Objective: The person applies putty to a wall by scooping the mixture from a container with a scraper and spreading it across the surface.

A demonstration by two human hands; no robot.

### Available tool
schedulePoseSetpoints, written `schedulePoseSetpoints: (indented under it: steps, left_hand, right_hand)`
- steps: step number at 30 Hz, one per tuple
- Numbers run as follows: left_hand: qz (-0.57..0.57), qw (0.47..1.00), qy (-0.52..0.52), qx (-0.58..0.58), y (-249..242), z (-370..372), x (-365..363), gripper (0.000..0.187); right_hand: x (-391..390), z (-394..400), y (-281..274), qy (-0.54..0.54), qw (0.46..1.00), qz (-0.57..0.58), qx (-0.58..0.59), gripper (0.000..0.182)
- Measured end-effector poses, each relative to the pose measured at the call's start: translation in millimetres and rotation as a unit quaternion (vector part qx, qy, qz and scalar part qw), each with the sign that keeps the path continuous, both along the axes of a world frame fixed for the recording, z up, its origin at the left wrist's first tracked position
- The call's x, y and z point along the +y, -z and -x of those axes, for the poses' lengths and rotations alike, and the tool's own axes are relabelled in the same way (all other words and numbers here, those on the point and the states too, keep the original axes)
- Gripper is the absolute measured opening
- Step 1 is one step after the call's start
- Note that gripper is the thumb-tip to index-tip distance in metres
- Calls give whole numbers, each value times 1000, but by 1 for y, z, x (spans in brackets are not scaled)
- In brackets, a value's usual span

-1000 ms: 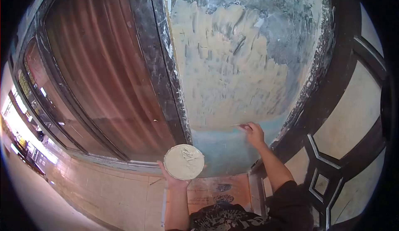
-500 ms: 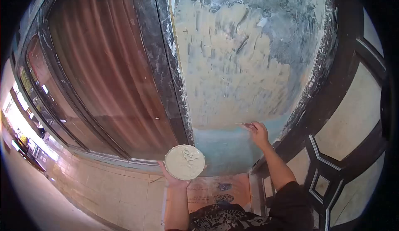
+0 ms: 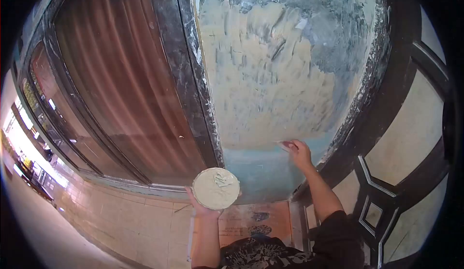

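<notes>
My left hand (image 3: 205, 211) holds up a round tub (image 3: 215, 188) from below and the side; pale paste fills it, with ridges and dents on top. My right hand (image 3: 300, 154) pinches a small flat scraper (image 3: 286, 145), whose thin edge is against or very near the wall. Cream paste (image 3: 261, 90) coats much of the wall in uneven strokes. Its lower border runs beside the scraper, above a band of blue-green wall (image 3: 258, 172). Bare grey-blue wall (image 3: 333, 41) shows at the upper right.
A dark-framed window with a reddish-brown curtain (image 3: 121, 75) stands at the left. On the right is a dark door (image 3: 401, 133) with pale panels. Below lie the tiled floor (image 3: 145, 225) and a printed cardboard sheet (image 3: 280, 220).
The scraper's flat face shows more now, with my right hand slightly turned. The tub sits a touch further right in view, and the whole view has shifted a little.
</notes>
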State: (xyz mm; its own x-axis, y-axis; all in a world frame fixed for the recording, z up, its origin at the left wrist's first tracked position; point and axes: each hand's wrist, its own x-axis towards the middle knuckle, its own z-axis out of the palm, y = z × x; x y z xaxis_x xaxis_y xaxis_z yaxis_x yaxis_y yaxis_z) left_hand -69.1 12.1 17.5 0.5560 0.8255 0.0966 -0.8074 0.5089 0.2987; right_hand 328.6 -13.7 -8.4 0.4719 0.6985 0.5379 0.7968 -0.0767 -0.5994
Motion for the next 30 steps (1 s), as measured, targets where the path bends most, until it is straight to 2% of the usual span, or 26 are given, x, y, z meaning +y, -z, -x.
schedulePoseSetpoints:
  steps: [6, 8, 9, 11, 12, 14, 15, 16, 18, 21, 30]
  left_hand:
    - [-23, 999, 17, -25, -4, -11, 0, 104]
    - [-35, 999, 21, -12, 0, -18, 4, 104]
    - [-47, 999, 24, 1, 1, -20, 4, 104]
    - [-21, 999, 27, 6, -1, -26, 4, 103]
    - [6, 1000, 28, 10, -2, -30, 4, 102]
    - [8, 1000, 26, 6, -5, -36, 3, 100]
    - [11, 1000, 18, 3, -5, -38, 3, 99]
    - [11, 1000, 20, 4, -6, -39, 3, 99]
    - [66, 998, -17, 15, -7, -42, 3, 96]
    - [55, 998, -20, 16, -11, -44, 1, 94]
    - [61, 996, -29, 58, -18, -44, -5, 93]
  right_hand:
    - [-20, 15, -51, -106, 988, -52, 103, 19]
    - [-33, 40, -78, -207, 977, -46, 22, 25]
    - [-40, 53, -93, -205, 978, -45, 23, 25]
    - [-50, 75, -124, -331, 938, -62, -83, 41]
    - [-55, 81, -135, -326, 939, -63, -86, 41]
    - [-63, 91, -148, -416, 900, -40, -125, 51]
    - [-65, 93, -151, -432, 886, -40, -165, 50]
    - [-67, 98, -154, -430, 887, -40, -165, 50]
    - [-68, 108, -159, -464, 853, -16, -236, 46]
    - [-70, 115, -162, -471, 838, -7, -275, 42]
    - [-71, 124, -155, -476, 837, 31, -269, 45]
